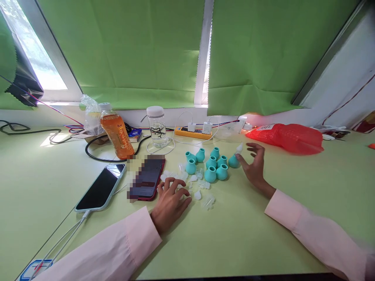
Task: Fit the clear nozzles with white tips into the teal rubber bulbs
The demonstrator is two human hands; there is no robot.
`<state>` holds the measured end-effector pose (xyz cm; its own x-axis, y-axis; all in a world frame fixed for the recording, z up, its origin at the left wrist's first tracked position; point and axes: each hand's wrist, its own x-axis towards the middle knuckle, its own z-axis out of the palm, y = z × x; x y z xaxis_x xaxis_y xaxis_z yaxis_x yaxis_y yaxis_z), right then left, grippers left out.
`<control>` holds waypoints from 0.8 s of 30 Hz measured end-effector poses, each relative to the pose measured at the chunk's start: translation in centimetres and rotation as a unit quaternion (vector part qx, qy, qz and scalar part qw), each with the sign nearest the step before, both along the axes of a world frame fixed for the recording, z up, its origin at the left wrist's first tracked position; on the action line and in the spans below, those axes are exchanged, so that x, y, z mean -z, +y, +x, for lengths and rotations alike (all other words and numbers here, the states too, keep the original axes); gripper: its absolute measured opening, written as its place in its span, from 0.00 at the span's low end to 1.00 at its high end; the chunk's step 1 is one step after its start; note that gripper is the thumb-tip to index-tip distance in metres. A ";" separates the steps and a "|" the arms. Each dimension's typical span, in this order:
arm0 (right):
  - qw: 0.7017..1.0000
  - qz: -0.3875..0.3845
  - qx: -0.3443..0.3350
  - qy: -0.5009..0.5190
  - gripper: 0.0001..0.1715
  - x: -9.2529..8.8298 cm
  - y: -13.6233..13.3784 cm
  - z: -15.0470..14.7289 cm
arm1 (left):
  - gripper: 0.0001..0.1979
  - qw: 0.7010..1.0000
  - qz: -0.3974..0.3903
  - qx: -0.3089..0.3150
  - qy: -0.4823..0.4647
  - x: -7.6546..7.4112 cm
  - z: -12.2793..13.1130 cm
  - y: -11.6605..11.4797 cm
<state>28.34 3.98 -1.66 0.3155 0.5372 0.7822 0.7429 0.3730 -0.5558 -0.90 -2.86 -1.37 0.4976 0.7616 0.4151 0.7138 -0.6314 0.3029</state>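
My left hand (172,199) rests low over loose clear and white plastic pieces, its fingers bent and apart; I see nothing held in it. Close to its fingertips lie a white nozzle tip (198,194) and a clear plastic tube piece (209,202). My right hand (254,166) is open, thumb and fingers spread. Its thumb is beside a turquoise rubber bulb (233,161) that has a white nozzle (239,148) standing on top; I cannot tell whether they touch. Left of it stand several turquoise bulbs (210,174) with open necks, one of them tilted.
A phone (101,188) on a cable and a dark red-edged phone (150,179) lie left. Behind stand an orange drink bottle (117,134), a clear water bottle (157,128) and an orange power strip (193,133) with chargers. A red plastic bag (293,138) lies back right.
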 end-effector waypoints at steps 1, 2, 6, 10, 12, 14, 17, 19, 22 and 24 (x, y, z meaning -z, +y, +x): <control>0.998 0.061 -0.004 -0.019 0.29 -0.5 -0.6 -0.3 | 0.05 1.000 0.001 0.001 -0.002 0.0 0.0 0.0; 0.991 0.121 -0.017 -0.054 0.29 -1.0 -1.4 -0.7 | 0.05 1.000 0.002 0.003 -0.005 0.0 0.0 0.0; 0.912 0.140 -0.219 -0.317 0.24 -1.9 -5.2 -3.9 | 0.05 1.000 0.012 0.010 -0.019 0.0 0.0 -0.1; 0.806 -0.009 -0.333 -0.490 0.22 -1.5 -7.5 -7.1 | 0.04 0.998 0.036 0.024 -0.051 0.0 0.0 -0.2; 0.790 -0.060 -0.349 -0.501 0.22 -1.4 -7.6 -7.8 | 0.04 0.995 0.056 0.044 -0.073 0.0 0.0 -0.1; 0.783 -0.101 -0.359 -0.498 0.19 -1.4 -7.5 -7.9 | 0.04 0.991 0.066 0.065 -0.094 0.1 0.1 -0.1; 0.781 -0.143 -0.376 -0.477 0.17 -1.6 -7.2 -7.6 | 0.05 0.988 0.062 0.079 -0.114 0.2 0.1 -0.1; 0.788 -0.164 -0.391 -0.446 0.17 -1.7 -7.2 -7.5 | 0.06 0.987 0.060 0.084 -0.122 0.4 0.1 0.0; 0.814 -0.202 -0.407 -0.362 0.17 -1.6 -7.7 -7.6 | 0.06 0.982 0.059 0.116 -0.138 0.5 0.0 0.0; 0.834 -0.240 -0.414 -0.275 0.17 -1.4 -8.0 -7.9 | 0.07 0.974 0.061 0.149 -0.160 0.4 0.0 0.1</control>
